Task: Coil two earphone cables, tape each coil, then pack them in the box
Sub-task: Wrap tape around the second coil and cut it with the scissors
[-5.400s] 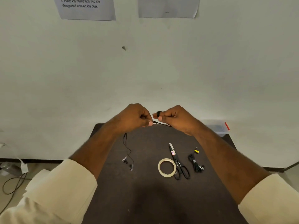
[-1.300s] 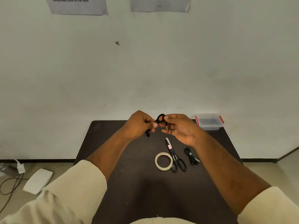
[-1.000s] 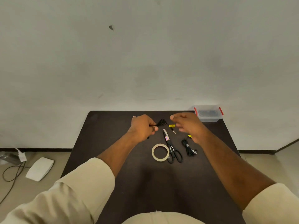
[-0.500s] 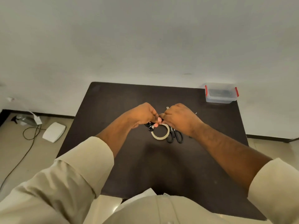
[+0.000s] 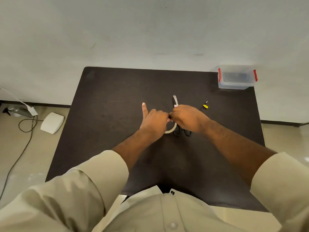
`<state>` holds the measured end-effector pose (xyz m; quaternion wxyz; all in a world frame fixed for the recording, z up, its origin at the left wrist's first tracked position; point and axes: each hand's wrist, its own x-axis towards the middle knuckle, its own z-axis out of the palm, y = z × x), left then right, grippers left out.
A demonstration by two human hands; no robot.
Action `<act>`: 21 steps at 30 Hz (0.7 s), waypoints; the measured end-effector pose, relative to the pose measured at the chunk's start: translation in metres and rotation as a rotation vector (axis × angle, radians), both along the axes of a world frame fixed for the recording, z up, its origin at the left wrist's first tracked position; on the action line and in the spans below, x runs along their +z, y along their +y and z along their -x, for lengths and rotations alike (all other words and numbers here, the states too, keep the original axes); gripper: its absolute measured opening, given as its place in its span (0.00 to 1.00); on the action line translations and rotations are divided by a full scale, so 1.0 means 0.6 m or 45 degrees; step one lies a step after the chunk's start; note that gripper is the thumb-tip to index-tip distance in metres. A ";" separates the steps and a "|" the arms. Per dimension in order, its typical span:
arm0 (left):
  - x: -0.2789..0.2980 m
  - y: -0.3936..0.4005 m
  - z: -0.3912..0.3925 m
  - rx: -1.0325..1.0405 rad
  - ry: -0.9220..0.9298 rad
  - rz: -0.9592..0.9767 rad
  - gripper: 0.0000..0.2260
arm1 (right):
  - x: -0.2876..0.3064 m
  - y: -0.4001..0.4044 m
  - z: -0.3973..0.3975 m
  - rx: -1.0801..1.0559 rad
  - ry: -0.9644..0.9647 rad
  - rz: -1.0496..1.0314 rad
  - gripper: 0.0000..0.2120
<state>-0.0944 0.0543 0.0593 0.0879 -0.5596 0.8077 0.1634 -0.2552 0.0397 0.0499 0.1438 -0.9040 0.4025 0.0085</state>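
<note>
**Hands meet over the tape roll at mid-table**

A white pedal-like device (image 5: 52,122) lies on the floor left of the dark table (image 5: 107,114). The left hand (image 5: 154,122) has its fingers curled and its forefinger pointing up, knuckles meeting the right hand (image 5: 187,118), which is curled over the tape roll (image 5: 172,129). What either hand pinches is hidden. Scissors (image 5: 175,102) poke out beyond the right hand; a yellow-tagged cable plug (image 5: 205,106) lies just right. The clear box (image 5: 236,79) with red clips sits at the far right corner.
</note>
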 end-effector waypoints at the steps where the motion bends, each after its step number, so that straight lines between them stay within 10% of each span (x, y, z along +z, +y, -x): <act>1: -0.010 -0.002 0.002 -0.014 0.014 0.004 0.11 | -0.008 0.001 0.007 -0.039 -0.049 -0.055 0.10; 7: -0.044 -0.029 0.002 0.256 0.178 -0.174 0.13 | -0.063 0.026 0.052 -1.209 -1.145 -0.472 0.09; 12: -0.068 -0.039 -0.020 0.487 0.371 -0.339 0.13 | -0.138 0.055 0.050 -1.152 -0.540 -0.472 0.07; 21: -0.127 -0.014 -0.013 0.494 0.553 -0.698 0.11 | -0.188 0.074 0.011 -1.165 -0.272 -0.413 0.14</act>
